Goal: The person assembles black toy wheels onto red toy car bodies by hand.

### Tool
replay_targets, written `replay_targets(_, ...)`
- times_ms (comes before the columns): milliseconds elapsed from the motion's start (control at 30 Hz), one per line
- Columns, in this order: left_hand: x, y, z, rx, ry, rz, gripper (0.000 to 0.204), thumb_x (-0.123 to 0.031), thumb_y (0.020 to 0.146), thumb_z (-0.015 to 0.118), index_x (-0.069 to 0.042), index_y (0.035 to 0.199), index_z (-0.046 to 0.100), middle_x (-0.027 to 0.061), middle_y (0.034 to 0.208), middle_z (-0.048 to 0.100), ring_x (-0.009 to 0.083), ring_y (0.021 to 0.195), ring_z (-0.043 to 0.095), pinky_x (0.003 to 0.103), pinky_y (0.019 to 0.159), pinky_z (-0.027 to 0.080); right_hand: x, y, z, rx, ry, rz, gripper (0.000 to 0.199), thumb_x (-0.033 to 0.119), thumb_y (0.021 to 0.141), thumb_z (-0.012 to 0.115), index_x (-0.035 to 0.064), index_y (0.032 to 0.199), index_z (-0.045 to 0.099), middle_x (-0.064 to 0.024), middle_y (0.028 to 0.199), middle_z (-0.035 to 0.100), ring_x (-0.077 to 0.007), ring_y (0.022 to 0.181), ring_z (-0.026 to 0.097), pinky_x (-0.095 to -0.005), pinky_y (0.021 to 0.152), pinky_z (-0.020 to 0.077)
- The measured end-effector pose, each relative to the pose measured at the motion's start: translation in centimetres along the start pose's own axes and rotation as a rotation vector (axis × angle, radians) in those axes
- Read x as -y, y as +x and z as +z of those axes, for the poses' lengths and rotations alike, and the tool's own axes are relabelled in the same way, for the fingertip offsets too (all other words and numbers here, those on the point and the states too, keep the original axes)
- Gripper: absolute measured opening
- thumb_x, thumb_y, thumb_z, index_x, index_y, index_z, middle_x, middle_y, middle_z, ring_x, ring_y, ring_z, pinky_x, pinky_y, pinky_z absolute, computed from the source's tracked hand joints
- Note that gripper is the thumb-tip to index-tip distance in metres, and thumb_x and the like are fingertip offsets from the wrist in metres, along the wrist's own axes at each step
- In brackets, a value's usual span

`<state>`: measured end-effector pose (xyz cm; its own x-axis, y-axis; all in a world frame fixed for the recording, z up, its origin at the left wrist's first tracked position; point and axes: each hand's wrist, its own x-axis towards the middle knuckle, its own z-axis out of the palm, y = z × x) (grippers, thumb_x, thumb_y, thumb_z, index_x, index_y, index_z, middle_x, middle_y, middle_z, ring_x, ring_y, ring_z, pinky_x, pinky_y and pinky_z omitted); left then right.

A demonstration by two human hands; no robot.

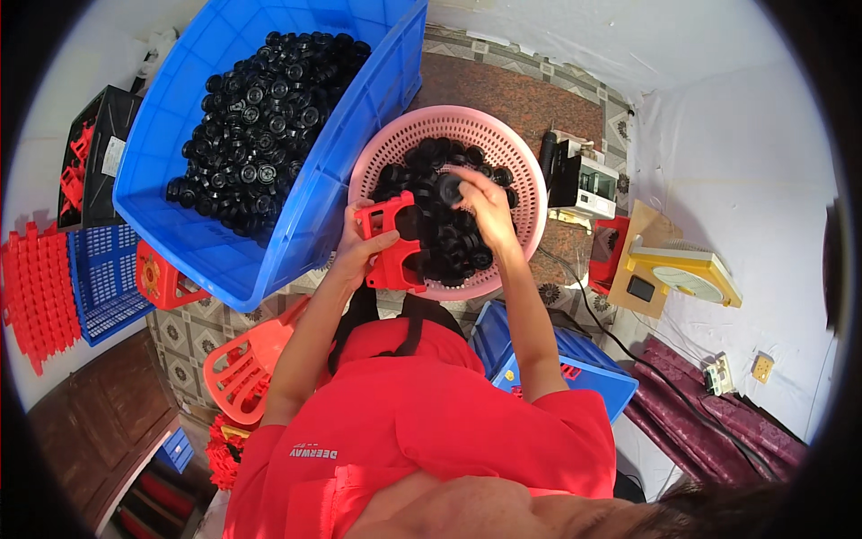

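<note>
My left hand (360, 241) is closed on a red plastic frame (392, 260) with round openings, holding it over the near left rim of a pink perforated basket (516, 144). Between the fingers of my right hand (488, 208) is a black plastic wheel (450, 189), held above the basket's middle, right of the frame. Loose black wheels (453, 250) fill the basket below both hands. The wheel and the frame look apart from each other.
A large blue bin (314, 198) heaped with black wheels stands at the left. Near my left elbow is a red plastic chair (242, 373). To the right are a small white device (593, 187), a yellow fan (687, 277), a cable and a blue crate (584, 364).
</note>
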<state>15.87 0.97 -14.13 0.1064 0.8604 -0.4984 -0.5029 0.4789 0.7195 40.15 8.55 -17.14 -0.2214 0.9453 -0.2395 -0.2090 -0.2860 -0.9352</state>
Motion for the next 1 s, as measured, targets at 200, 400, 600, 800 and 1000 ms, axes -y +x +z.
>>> replay_targets(200, 0.0, -0.1, 1.2, 0.095, 0.028, -0.022, 0.074, 0.0, 0.073, 0.08, -0.015, 0.128, 0.033, 0.0134, 0.12, 0.056, 0.0237, 0.109, 0.059, 0.038, 0.09, 0.053, 2.3, -5.7, 3.9, 0.073, -0.053, -0.025, 0.028, 0.001, 0.09, 0.063, -0.0001, 0.118, 0.063, -0.0023, 0.102, 0.067, -0.0078, 0.093, 0.061, -0.0229, 0.083, 0.0485)
replay_targets(400, 0.7, -0.2, 0.1, 0.115, 0.113, -0.025, 0.074, -0.003, 0.072, 0.081, -0.014, 0.127, 0.034, 0.0124, 0.119, 0.056, 0.0226, 0.107, 0.06, 0.034, 0.089, 0.052, 1.2, -6.9, 5.3, -0.021, -0.335, -0.166, 0.021, 0.003, 0.082, 0.072, 0.0003, 0.103, 0.066, -0.004, 0.092, 0.065, -0.0073, 0.077, 0.063, -0.0236, 0.067, 0.0513)
replay_targets(600, 1.4, -0.5, -0.5, 0.138, 0.043, -0.07, 0.077, -0.003, 0.068, 0.083, -0.013, 0.128, 0.035, 0.0107, 0.121, 0.054, 0.0218, 0.111, 0.057, 0.035, 0.093, 0.05, 0.6, -6.7, 5.1, -0.012, -0.564, -0.24, 0.056, 0.011, 0.083, 0.069, 0.0036, 0.134, 0.048, -0.0127, 0.118, 0.058, -0.0211, 0.108, 0.059, -0.0307, 0.094, 0.0456)
replay_targets(800, 0.7, -2.5, 0.9, 0.186, 0.178, -0.018, 0.086, 0.0, 0.065, 0.083, -0.014, 0.134, 0.034, 0.009, 0.121, 0.052, 0.0206, 0.111, 0.056, 0.035, 0.095, 0.049, -1.7, -7.2, 4.9, 0.244, 0.021, 0.093, 0.069, 0.006, 0.083, 0.062, 0.0009, 0.145, 0.033, -0.0149, 0.135, 0.05, -0.0229, 0.124, 0.048, -0.0359, 0.107, 0.0364)
replay_targets(1000, 2.0, -3.6, 0.5, -0.007, 0.225, -0.022, 0.088, -0.002, 0.063, 0.084, -0.011, 0.135, 0.033, 0.0101, 0.12, 0.052, 0.0211, 0.108, 0.057, 0.034, 0.09, 0.052, -3.4, -5.2, 4.1, 0.356, -0.189, 0.127, 0.058, 0.02, 0.084, 0.068, -0.0001, 0.135, 0.049, -0.0116, 0.11, 0.064, -0.0159, 0.103, 0.059, -0.03, 0.091, 0.0468)
